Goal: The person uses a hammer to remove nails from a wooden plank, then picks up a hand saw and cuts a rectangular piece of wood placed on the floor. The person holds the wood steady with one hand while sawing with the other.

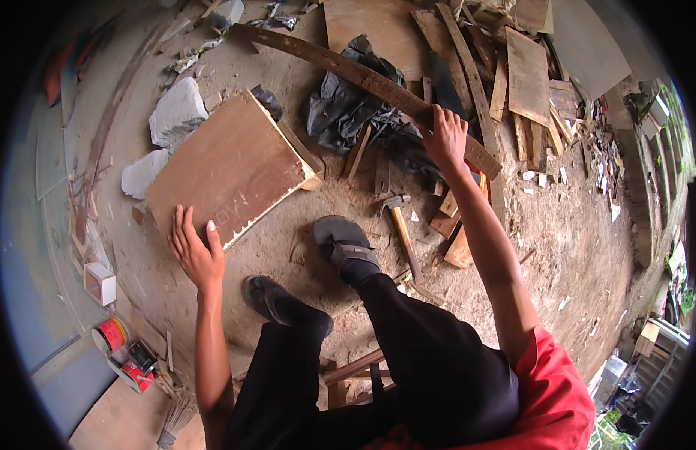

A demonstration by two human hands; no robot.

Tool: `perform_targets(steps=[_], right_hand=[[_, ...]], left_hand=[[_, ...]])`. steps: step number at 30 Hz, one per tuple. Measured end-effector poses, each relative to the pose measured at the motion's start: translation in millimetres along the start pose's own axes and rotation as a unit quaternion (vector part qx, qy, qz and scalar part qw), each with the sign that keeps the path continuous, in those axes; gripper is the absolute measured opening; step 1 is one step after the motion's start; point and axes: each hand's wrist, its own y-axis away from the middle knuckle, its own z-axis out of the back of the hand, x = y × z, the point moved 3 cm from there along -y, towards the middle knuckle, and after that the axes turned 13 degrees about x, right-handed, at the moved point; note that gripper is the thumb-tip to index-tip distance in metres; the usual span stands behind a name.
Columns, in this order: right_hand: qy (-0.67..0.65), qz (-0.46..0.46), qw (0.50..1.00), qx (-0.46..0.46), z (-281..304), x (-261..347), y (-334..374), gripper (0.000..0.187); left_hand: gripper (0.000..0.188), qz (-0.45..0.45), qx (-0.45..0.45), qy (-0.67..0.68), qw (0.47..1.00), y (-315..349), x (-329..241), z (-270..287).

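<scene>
The brown panel (228, 161) lay tilted on the dirt floor (288, 199), raised at its right corner on a wooden piece. At its near left side, the left hand (194, 247) rested on the surface with its fingers fanned and its thumb held apart. To the right of the panel, the right hand (445, 139) was curled over a long wooden strip (325, 64), gripping it near one end; the strip stretched diagonally from beyond the panel's far corner to well right of it. Crumpled black plastic (344, 105) lay to the right of the panel, partly beneath the strip. A hammer (400, 229) with a wooden handle lay farther right and nearer the person than the panel's right corner. Two whitish chunks (175, 112) sat just beside the panel's left side. The person's sandals (348, 253) stood on the near right side of the panel.
</scene>
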Motion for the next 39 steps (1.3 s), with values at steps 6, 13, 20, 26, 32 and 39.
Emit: perform_targets(steps=[6,13,20,26,32,39], right_hand=[[-0.125,-0.025,0.989,0.075,11.3,-3.2,27.8,0.062],[-0.302,0.021,0.944,0.13,53.6,24.6,26.3,0.065],[-0.274,0.23,0.915,0.189,122.6,94.5,-31.5,0.068],[-0.203,0.43,0.849,0.232,107.6,185.6,-49.1,0.067],[-0.159,0.421,0.89,0.069,101.8,189.8,-36.4,0.061],[-0.271,-0.104,0.929,0.231,21.1,85.9,90.4,0.02]], left_hand=[[0.047,0.023,0.016,0.008,1.0,-1.5,0.1,2.6],[0.029,0.012,-0.058,0.313,0.948,-19.2,-2.2,28.3],[0.029,-0.158,-0.129,0.217,0.955,-61.8,-47.1,122.9],[0.056,-0.127,-0.02,0.051,0.99,-61.2,-8.1,67.7],[0.052,-0.078,0.122,0.046,0.988,-53.5,-8.3,19.4],[0.061,-0.11,0.08,0.051,0.989,-40.9,-13.1,5.5]])
